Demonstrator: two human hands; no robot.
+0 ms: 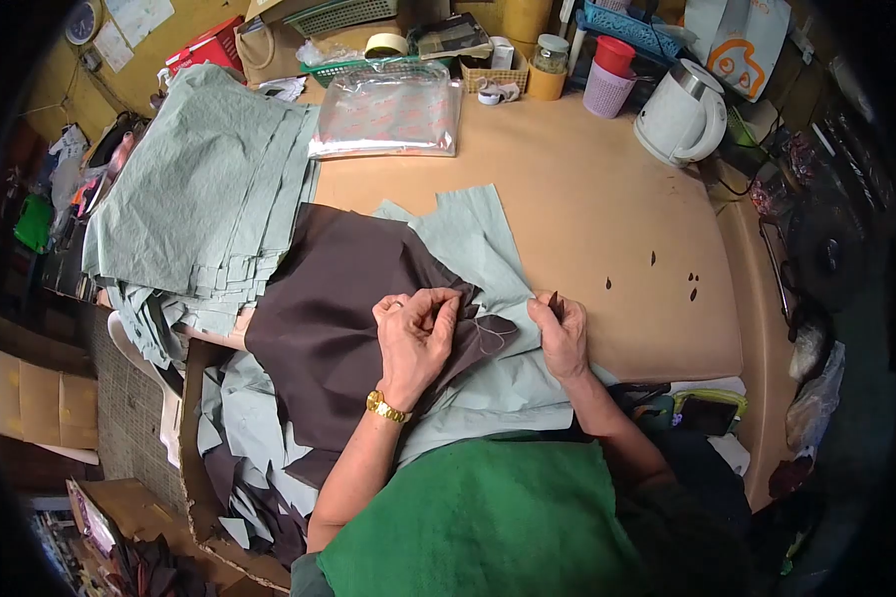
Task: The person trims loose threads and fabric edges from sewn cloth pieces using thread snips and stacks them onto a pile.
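My left hand (416, 340), with a gold watch at its wrist, is closed in a pinch at the edge of a dark brown fabric piece (338, 308). A thin pale thread (490, 336) loops over a pointed dark flap just right of those fingers. My right hand (561, 338) is closed too, with a small dark piece (555, 301) showing between thumb and forefinger. Under the brown fabric and both hands lies a crumpled pale grey-green sheet (473, 234). Exactly what the left fingertips pinch is partly hidden.
Pale grey-green sheets (199, 179) are stacked at the left. Several dark drop-shaped bits (693, 287) dot the tan tabletop (607, 189). A plastic-wrapped pack (386, 114), cups (608, 88) and a white kettle (681, 114) stand behind. A scrap-filled cardboard box (191, 438) sits below left.
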